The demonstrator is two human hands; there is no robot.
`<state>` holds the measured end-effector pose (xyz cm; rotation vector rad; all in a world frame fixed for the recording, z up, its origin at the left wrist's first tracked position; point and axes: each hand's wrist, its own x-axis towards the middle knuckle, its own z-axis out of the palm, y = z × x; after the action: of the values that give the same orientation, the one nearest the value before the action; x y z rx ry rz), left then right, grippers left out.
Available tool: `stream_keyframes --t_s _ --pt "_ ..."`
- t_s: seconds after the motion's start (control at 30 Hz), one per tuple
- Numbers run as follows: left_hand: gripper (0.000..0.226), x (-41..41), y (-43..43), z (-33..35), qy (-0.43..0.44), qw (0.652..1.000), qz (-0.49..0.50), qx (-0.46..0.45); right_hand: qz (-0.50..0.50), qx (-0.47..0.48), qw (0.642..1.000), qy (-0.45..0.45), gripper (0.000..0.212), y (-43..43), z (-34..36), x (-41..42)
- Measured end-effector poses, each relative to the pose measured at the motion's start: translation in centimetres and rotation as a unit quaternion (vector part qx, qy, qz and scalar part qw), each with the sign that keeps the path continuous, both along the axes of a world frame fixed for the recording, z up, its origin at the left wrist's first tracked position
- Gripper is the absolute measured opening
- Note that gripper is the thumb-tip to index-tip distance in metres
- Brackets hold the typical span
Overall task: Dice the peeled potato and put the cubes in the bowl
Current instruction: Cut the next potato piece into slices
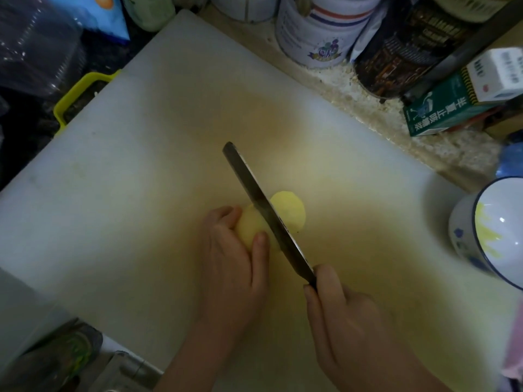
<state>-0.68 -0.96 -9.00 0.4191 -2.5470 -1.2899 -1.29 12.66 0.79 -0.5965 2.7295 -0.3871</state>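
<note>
Looking down from the head camera, one large white plastic cutting board [141, 165] fills most of the view, set at an angle on a speckled counter. Near its middle lies the single peeled, pale yellow potato [250, 224]. One dark steel cleaver [260, 205] stands edge-down in it. A round, flat-faced slice [291, 210] shows on the blade's far side, and the larger rounded part is on the near side.

The left hand [235, 267] holds that larger part, its fingers curled over the top and the thumb pressed against the side by the blade. The right hand [339, 315] grips the cleaver where blade meets handle, fingers wrapped closed; the handle itself is hidden in the fist.

One white ceramic bowl with a blue rim and blue flower marks [461, 222] sits at the board's right edge, well apart from the potato. Inside it shows a jagged yellow patch on the wall; whether this is paint or food cannot be told.

Beyond the board stand one white tin with red and blue stripes [314, 32], one dark printed tin [402, 49] and one green carton [441, 108]; their contents are not visible.
</note>
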Motion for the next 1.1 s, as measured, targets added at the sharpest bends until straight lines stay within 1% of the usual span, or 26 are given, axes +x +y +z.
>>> stream_keyframes --t_s 0.13,0.27,0.33,0.47,0.53,0.6,0.67,0.73,0.8,0.93,1.03,1.1 --pt "0.039 0.1 0.0 -0.1 -0.004 1.000 -0.003 -0.001 0.007 0.001 1.000 -0.017 0.031 -0.1 -0.1 -0.3" --pt "0.040 0.0 0.0 -0.1 -0.001 1.000 0.002 0.000 0.007 -0.018 1.000 -0.019 0.016 -0.1 -0.3 -0.2" --pt "0.040 0.0 0.0 0.0 0.002 1.000 0.005 -0.001 0.013 -0.029 0.999 -0.025 0.016 0.0 -0.3 -0.1" --pt "0.041 0.1 0.1 0.2 0.015 1.000 -0.011 -0.022 0.019 -0.020 0.999 -0.024 0.012 -0.3 -1.9 -0.2" --pt "0.049 0.1 0.1 0.2 0.018 1.000 -0.015 -0.016 0.006 -0.020 0.999 -0.025 0.020 -0.4 -3.3 -0.3" --pt "0.052 0.0 0.0 0.1 0.016 1.000 -0.009 -0.013 0.004 -0.035 0.999 -0.022 0.009 -0.6 -3.8 -0.8" --pt "0.050 0.0 0.0 0.1 0.012 1.000 -0.002 -0.011 0.000 -0.053 0.998 -0.037 0.014 -0.8 -3.6 -1.8" --pt "0.047 0.0 0.0 0.2 0.008 1.000 0.008 -0.007 -0.007 -0.090 0.992 -0.088 0.016 -0.5 -3.3 -2.4" --pt "0.047 0.1 -0.1 0.3 0.005 1.000 0.013 -0.003 -0.027 -0.139 0.986 -0.085 0.016 0.0 -2.0 -2.6" --pt "0.048 0.1 0.0 0.3 0.002 1.000 0.013 0.005 -0.053 -0.215 0.971 -0.092 0.025 1.7 0.8 -1.7" --pt "0.046 0.2 0.0 0.3 0.005 1.000 0.013 0.021 -0.043 -0.207 0.974 -0.080 0.029 2.2 0.9 -0.5" --pt "0.044 0.2 0.0 0.2 0.006 0.999 0.014 0.029 -0.036 -0.210 0.975 -0.069 0.025 2.2 0.4 0.1"
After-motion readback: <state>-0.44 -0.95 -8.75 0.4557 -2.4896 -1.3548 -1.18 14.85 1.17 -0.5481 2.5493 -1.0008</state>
